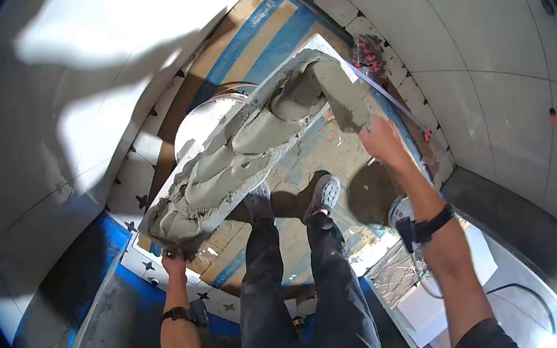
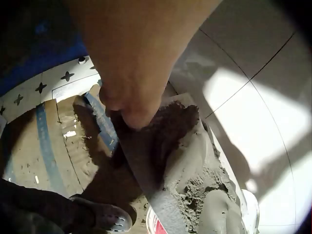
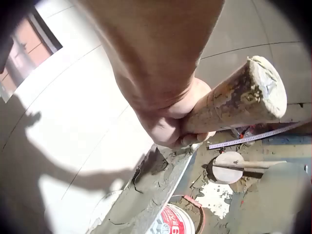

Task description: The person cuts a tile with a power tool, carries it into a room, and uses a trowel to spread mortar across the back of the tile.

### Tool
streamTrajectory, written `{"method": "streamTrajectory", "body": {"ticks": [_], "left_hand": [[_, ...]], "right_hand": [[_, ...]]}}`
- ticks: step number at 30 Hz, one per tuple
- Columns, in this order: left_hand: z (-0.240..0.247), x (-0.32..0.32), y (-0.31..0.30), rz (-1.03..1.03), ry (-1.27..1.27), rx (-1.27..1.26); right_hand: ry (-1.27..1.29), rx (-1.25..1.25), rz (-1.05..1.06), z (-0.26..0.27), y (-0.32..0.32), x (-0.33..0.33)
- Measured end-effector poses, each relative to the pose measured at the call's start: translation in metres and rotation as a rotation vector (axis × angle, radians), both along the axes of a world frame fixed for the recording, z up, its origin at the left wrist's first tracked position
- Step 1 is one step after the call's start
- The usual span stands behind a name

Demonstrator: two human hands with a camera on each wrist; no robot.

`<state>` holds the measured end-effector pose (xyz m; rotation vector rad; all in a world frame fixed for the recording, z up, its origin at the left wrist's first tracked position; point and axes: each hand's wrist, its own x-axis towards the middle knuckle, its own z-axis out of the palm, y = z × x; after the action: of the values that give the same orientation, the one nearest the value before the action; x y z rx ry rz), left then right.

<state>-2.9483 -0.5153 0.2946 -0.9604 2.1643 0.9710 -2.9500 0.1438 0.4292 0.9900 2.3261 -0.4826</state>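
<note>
A long slab (image 1: 222, 160) thickly coated with grey mortar lies diagonally in the head view. At its lower left end my left hand (image 1: 174, 261) grips the edge; the left wrist view shows that hand (image 2: 134, 105) on the corner beside the mortar (image 2: 209, 195), its fingertips partly hidden. My right hand (image 1: 383, 140) holds a mortar-covered trowel (image 1: 344, 94) against the slab's upper right end. In the right wrist view the fingers of my right hand (image 3: 168, 129) wrap round the trowel's thick, smeared handle (image 3: 234, 102); the blade is mostly hidden there.
A white bucket (image 1: 201, 131) stands behind the slab, and another bucket (image 1: 401, 209) is at the right. A tape measure (image 1: 390, 96) and a bag with red pieces (image 1: 368, 54) lie near the right wall. Two shoes (image 1: 325, 195) stand on cardboard. Tiled walls rise on both sides.
</note>
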Motion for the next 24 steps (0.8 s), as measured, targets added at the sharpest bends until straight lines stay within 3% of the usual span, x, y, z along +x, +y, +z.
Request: {"method": "streamTrajectory", "body": {"ticks": [1, 3, 5, 6, 8, 11, 14, 16, 19, 21, 24], "left_hand": [[0.007, -0.004, 0.006, -0.013, -0.006, 0.008], [0.007, -0.004, 0.006, 0.04, -0.01, 0.055], [0.009, -0.003, 0.006, 0.028, -0.032, 0.038], [0.009, -0.003, 0.005, 0.025, -0.035, 0.038], [0.004, -0.004, 0.003, -0.01, -0.007, 0.038], [-0.015, 0.006, -0.017, 0.044, -0.002, 0.114], [-0.009, 0.005, -0.014, 0.009, -0.027, 0.04], [-0.02, 0.009, -0.024, 0.026, -0.005, 0.081], [-0.013, 0.006, -0.014, 0.079, 0.015, 0.094], [-0.014, 0.002, -0.02, -0.06, 0.03, 0.089], [-0.004, -0.004, -0.009, -0.037, -0.088, 0.007]], "right_hand": [[0.031, -0.095, -0.176, -0.02, -0.006, 0.011], [0.273, -0.001, 0.224, -0.062, -0.038, 0.056], [0.128, -0.239, 0.073, 0.008, -0.083, 0.019], [0.125, -0.239, 0.071, 0.018, -0.092, 0.017], [-0.193, -0.077, 0.328, 0.027, -0.099, 0.012], [-0.206, 0.125, 0.306, 0.027, -0.069, 0.011], [-0.055, 0.11, 0.158, 0.021, -0.057, 0.026], [0.039, 0.068, 0.135, 0.009, -0.073, 0.048], [0.183, -0.006, -0.089, -0.022, -0.12, 0.077], [0.361, 0.102, -0.158, -0.054, -0.145, 0.088], [0.548, 0.201, -0.074, -0.11, -0.159, 0.088]]}}
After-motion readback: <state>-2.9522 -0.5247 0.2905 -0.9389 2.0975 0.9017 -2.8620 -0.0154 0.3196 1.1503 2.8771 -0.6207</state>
